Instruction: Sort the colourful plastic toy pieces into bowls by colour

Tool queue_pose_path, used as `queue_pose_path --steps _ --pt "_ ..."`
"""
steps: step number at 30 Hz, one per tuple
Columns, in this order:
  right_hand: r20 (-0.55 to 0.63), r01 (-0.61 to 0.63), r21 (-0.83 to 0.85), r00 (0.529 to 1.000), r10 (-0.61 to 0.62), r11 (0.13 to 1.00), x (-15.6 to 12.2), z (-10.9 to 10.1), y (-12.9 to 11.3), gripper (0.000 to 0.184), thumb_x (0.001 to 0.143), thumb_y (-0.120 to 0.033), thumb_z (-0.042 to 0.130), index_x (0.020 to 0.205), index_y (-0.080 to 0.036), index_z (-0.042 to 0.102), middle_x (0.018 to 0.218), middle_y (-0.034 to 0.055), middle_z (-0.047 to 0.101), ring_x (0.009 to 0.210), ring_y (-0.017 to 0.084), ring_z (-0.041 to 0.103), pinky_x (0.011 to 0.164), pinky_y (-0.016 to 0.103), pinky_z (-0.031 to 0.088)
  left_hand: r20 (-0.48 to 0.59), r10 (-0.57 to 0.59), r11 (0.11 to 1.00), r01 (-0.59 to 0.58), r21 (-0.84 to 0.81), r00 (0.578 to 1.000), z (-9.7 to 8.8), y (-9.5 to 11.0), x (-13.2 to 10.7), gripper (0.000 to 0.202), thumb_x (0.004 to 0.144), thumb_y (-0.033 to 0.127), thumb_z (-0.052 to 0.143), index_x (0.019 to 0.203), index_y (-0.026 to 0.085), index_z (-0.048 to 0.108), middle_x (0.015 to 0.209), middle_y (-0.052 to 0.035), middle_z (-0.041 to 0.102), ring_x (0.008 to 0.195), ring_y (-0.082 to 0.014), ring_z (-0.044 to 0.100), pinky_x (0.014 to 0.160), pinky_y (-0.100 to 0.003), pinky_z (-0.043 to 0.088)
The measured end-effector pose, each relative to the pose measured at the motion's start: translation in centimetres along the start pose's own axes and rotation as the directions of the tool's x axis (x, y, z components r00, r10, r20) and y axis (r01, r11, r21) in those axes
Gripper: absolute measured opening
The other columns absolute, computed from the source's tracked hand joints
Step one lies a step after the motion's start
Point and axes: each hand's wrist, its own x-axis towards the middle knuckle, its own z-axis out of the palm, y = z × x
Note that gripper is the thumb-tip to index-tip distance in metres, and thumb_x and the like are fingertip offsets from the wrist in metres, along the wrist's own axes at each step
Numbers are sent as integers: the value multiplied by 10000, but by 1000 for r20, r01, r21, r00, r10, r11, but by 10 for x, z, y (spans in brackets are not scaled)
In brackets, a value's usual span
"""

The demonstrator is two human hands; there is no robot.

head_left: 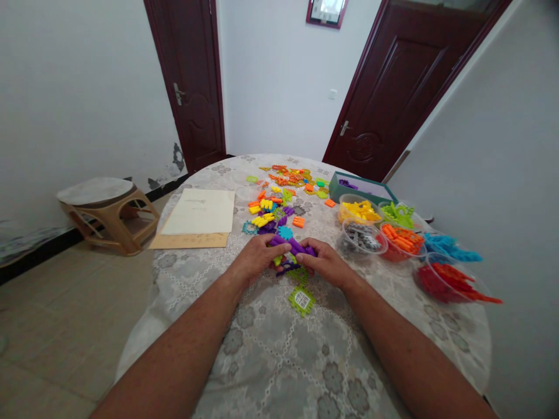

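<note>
Evidently, the left hand (257, 256) and the right hand (322, 261) pinch purple pieces (296, 246) from two ends, probably for keeping them steady between; colour-sorted bowls (393, 254) stand right of this grip, perhaps for easy reach.

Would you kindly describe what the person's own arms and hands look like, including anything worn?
The left forearm and right forearm are bare, with no sleeve, watch or bracelet showing. The left hand and right hand are ungloved; no ring is discernible.
</note>
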Motion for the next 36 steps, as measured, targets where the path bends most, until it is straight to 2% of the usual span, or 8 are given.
queue_pose_path --steps 6,12,16,18,22,25,30,36 --pt "19 -19 67 1000 17 998 0 7 -6 333 891 -539 693 1003 -232 632 586 -81 527 527 127 453 532 253 348 -31 8 999 -9 -47 999 2 0 -1 343 711 447 857 866 175 715 706 -5 664 608 -144 612 544 -274 550" --pt "-43 6 89 999 -2 996 2 10 2 315 883 -509 729 947 -218 628 609 -67 547 547 115 456 533 241 344 -68 30 993 -37 -109 997 -1 6 -2 355 684 430 870 855 161 715 685 7 647 595 -128 590 532 -259 539" --pt "51 -118 365 993 107 923 4 3 7 356 791 -485 813 882 -208 609 670 -48 577 501 84 408 478 231 301 -219 82 967 -131 -220 972 -17 14 0 416 659 462 892 861 154 698 734 -1 655 651 -127 597 534 -246 541" --pt "12 -127 460 990 137 879 6 2 6 365 763 -466 836 865 -207 598 693 -45 588 486 71 386 454 222 278 -244 84 966 -139 -220 966 -20 15 0 445 654 480 897 879 151 700 773 -13 669 674 -131 601 533 -245 542" --pt "-187 9 508 977 100 861 12 12 4 333 806 -476 793 902 -220 603 709 -49 606 477 69 389 436 214 294 -62 18 992 -26 -121 998 -12 10 -3 441 719 506 858 942 153 718 802 -31 678 682 -142 610 556 -276 568" --pt "-254 7 474 958 130 880 14 23 5 307 828 -472 763 922 -224 609 606 -67 559 464 85 416 423 208 318 52 0 1000 -1 13 999 -4 6 -5 409 764 519 810 927 160 705 747 -17 661 651 -149 616 558 -286 570" --pt "-199 -66 542 959 204 838 12 30 1 313 814 -461 745 950 -210 617 701 -1 654 570 144 595 373 190 350 82 78 959 -98 267 994 2 2 -4 422 841 575 701 944 166 685 778 -26 685 639 -164 640 531 -276 557" --pt "-126 -68 610 975 182 789 10 27 -1 392 811 -467 795 1040 -223 591 768 7 689 629 174 674 392 201 457 82 76 937 -100 335 994 4 -3 -2 428 869 588 640 970 173 663 832 -41 713 676 -180 667 539 -270 542"
